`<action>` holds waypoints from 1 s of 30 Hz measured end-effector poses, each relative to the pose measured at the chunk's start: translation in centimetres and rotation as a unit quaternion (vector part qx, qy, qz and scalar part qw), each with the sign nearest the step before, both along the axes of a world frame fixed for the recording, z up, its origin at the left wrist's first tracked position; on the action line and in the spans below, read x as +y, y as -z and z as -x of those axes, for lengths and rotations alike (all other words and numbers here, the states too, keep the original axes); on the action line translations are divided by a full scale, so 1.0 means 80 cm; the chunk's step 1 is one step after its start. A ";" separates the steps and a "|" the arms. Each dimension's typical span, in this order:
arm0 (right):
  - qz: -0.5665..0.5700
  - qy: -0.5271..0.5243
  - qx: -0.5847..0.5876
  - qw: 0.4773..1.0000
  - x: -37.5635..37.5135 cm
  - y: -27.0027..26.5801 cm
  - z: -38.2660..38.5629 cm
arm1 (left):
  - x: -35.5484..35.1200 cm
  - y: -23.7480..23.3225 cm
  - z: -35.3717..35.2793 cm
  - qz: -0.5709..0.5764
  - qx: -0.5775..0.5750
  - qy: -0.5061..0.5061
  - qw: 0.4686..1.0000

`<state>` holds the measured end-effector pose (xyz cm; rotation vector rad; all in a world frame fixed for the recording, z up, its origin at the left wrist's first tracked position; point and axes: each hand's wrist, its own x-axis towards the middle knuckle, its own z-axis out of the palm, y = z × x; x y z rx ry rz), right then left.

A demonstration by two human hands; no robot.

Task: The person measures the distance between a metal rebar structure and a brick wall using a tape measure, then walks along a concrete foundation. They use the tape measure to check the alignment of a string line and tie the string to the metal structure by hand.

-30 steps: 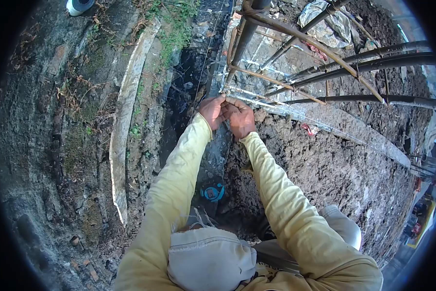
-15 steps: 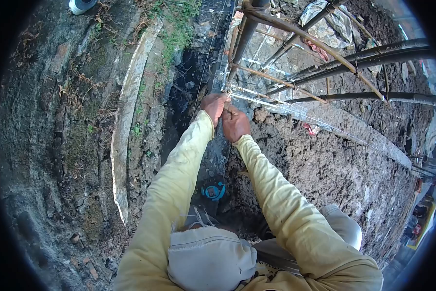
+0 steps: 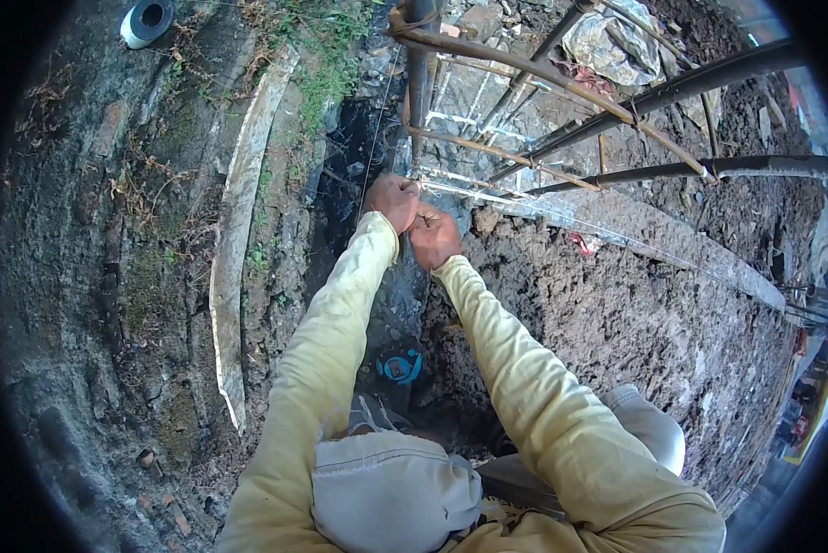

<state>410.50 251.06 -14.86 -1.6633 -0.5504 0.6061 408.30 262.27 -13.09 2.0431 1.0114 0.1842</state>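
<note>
My left hand [image 3: 394,201] is closed at the foot of an upright steel bar [image 3: 418,88], its fingertips pinching by a thin string [image 3: 608,232]. Just below and to the right, my right hand [image 3: 435,241] is also pinched shut, its fingertips almost touching the left ones. The string stretches from beside my fingers to the right, over a concrete edge [image 3: 658,221]. My fingers cover the string's end, so any knot is hidden. Another thin line [image 3: 377,124] runs up past my left hand.
Tied rebar [image 3: 561,78] leans across the upper right. Rough soil [image 3: 608,332] lies right of my arms. A long pale plank [image 3: 239,212] rests on the left bank. A white roll [image 3: 147,23] sits at upper left. Between my forearms is a dark object with a blue ring [image 3: 398,367].
The view has shifted a little, so the hands and bars appear farther left and the white roll shows more. Both hands stay pinched together by the bar, with my right hand slightly lower.
</note>
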 end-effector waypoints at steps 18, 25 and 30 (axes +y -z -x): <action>0.059 0.018 0.012 0.998 -0.033 -0.006 0.010 | -0.018 0.038 0.014 0.193 -0.087 -0.028 0.977; 0.066 0.034 0.030 0.997 -0.033 -0.007 0.016 | -0.015 0.051 0.020 0.136 -0.083 0.003 0.987; 0.125 0.024 0.062 0.990 -0.045 -0.017 0.014 | -0.019 0.034 0.038 0.159 -0.043 -0.018 0.986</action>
